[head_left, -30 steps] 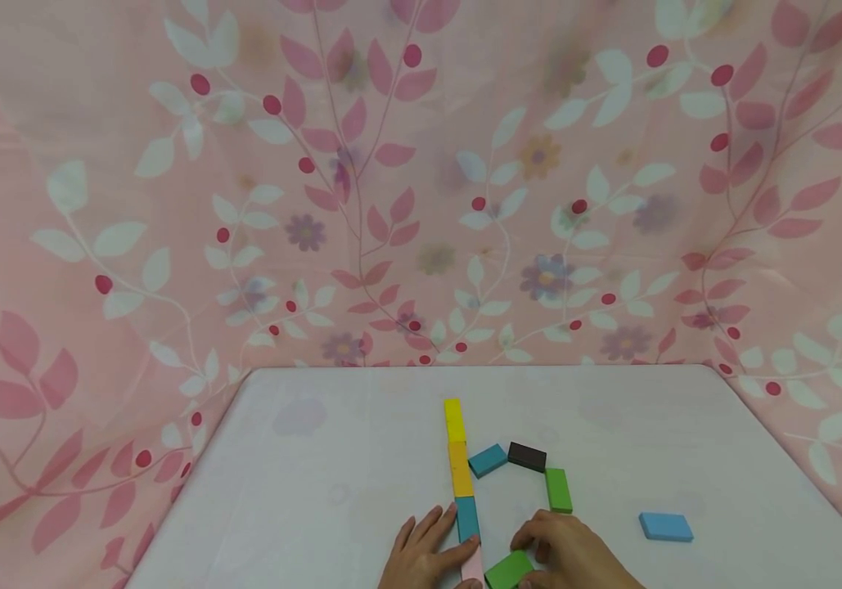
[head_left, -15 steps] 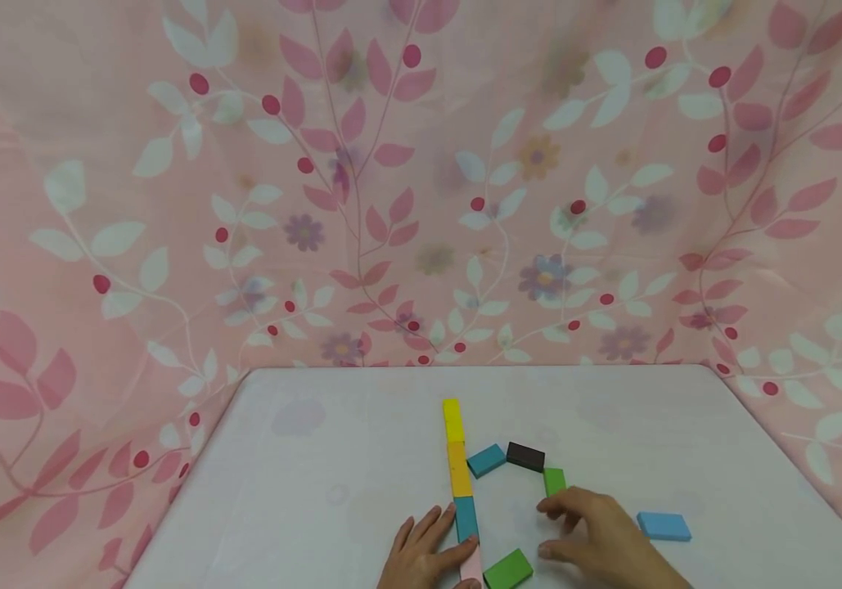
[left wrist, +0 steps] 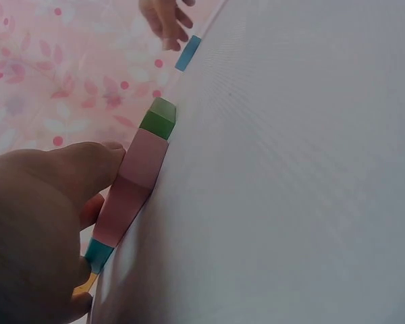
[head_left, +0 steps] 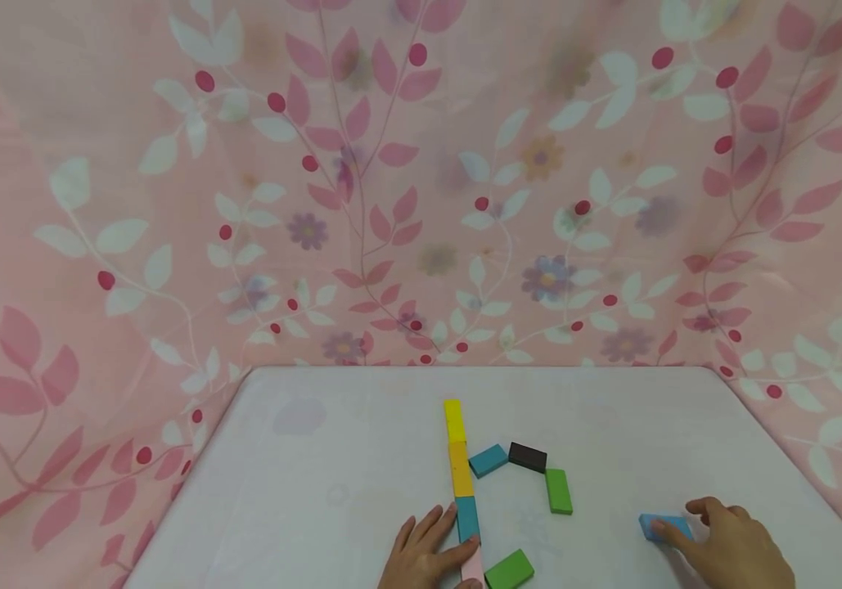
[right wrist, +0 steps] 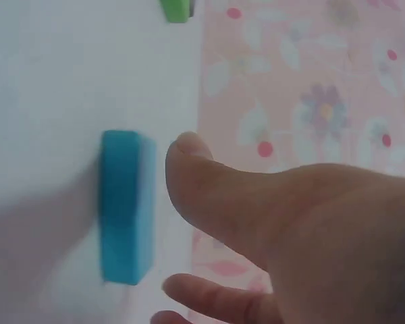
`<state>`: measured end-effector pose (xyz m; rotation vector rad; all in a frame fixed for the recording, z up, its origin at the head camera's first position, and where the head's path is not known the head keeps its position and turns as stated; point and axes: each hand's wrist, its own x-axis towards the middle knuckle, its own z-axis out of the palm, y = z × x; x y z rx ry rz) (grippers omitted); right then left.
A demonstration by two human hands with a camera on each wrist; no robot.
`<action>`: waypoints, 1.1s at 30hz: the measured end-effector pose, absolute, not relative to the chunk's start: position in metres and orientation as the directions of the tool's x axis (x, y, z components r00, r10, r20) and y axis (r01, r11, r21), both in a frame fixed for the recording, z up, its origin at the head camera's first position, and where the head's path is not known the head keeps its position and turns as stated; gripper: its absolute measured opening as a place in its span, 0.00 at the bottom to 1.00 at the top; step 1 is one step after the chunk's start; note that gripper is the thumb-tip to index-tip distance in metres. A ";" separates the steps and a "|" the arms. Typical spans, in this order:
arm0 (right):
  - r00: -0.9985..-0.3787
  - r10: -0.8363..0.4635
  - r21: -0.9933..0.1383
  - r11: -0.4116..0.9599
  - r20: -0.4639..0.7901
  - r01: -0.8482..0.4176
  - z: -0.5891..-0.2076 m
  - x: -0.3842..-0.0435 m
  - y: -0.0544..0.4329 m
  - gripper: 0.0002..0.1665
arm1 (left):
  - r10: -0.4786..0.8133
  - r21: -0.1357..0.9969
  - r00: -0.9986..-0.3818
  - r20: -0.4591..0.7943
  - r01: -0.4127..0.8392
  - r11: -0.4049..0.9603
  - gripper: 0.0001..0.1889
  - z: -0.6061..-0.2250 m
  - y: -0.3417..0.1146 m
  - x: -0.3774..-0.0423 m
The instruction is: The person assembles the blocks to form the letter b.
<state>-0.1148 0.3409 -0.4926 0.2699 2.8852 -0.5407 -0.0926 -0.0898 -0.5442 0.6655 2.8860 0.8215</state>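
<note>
My left hand (head_left: 424, 556) rests on a straight row of toy blocks, fingers spread and mostly straight. Its index finger reaches over where the teal block (head_left: 468, 519) meets a pink block (head_left: 470, 566). In the left wrist view, the thumb touches the pink block (left wrist: 146, 158). My right hand (head_left: 737, 544) is over a light blue block (head_left: 664, 528), its thumb overlapping it in the head view. Around that blue block (right wrist: 125, 209), the right wrist view shows a gap to the thumb and fingers. A green block (head_left: 510, 568) lies against the row's right side.
The row continues back through an orange block (head_left: 461, 469) to a yellow block (head_left: 453, 420). Right of it, a blue block (head_left: 489, 460), a dark brown block (head_left: 527, 457) and another green block (head_left: 558, 491) form a curve. A white-covered table (head_left: 303, 483) meets a pink floral cloth (head_left: 421, 164).
My right hand has let go of the near green block and moved right, past the curve, to the light blue block. My left hand has stayed on the row.
</note>
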 end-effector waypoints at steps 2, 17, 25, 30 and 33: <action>-0.955 0.162 -0.324 0.915 -0.248 0.239 -0.498 -0.112 0.345 0.58 | 0.426 0.513 -0.903 0.054 0.392 0.764 0.29 -0.544 -0.090 -0.094; -0.934 0.199 -0.392 0.867 -0.295 0.309 -0.504 -0.112 0.331 0.57 | 0.432 0.487 -0.901 0.049 0.399 0.777 0.30 -0.543 -0.090 -0.094; -0.966 0.112 -0.416 0.886 -0.232 0.202 -0.504 -0.111 0.311 0.44 | 0.428 0.459 -0.899 0.090 0.419 0.783 0.27 -0.542 -0.090 -0.092; -0.963 0.100 -0.420 0.885 -0.252 0.202 -0.500 -0.110 0.292 0.42 | 0.425 0.465 -0.902 0.071 0.407 0.786 0.28 -0.542 -0.089 -0.091; -0.958 0.084 -0.427 0.882 -0.275 0.200 -0.497 -0.109 0.281 0.42 | 0.428 0.469 -0.902 0.055 0.401 0.787 0.28 -0.542 -0.090 -0.092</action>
